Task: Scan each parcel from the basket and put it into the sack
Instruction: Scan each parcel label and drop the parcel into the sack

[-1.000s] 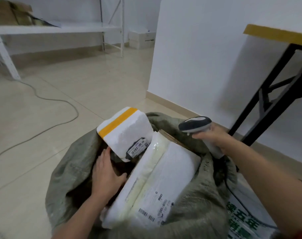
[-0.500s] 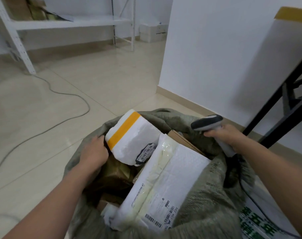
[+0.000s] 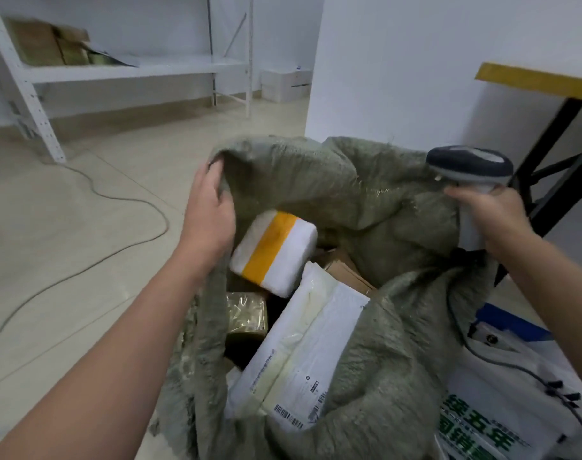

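Note:
A grey-green woven sack (image 3: pixel 366 200) stands open in front of me on the floor. My left hand (image 3: pixel 210 214) grips its left rim and holds the cloth up. Inside lie a white foam parcel with a yellow tape band (image 3: pixel 274 252), a long white mailer with barcodes (image 3: pixel 299 360), a brown box (image 3: pixel 344 270) and a shiny olive packet (image 3: pixel 246 315). My right hand (image 3: pixel 492 217) grips a grey handheld scanner (image 3: pixel 469 166) at the sack's right rim, and seems to pinch the cloth too. The basket is out of view.
A white bag with green print (image 3: pixel 502 423) lies at the lower right, with the scanner's black cable (image 3: pixel 515 370) across it. A black-legged table with a yellow edge (image 3: pixel 535 81) stands right. A white shelf rack (image 3: pixel 123 68) and a floor cable (image 3: pixel 117 200) are to the left.
My left hand left the sack's inside and lifted the left rim upward. The right hand with the scanner rose too. The sack's back wall now stands higher, and the foam parcel sits deeper.

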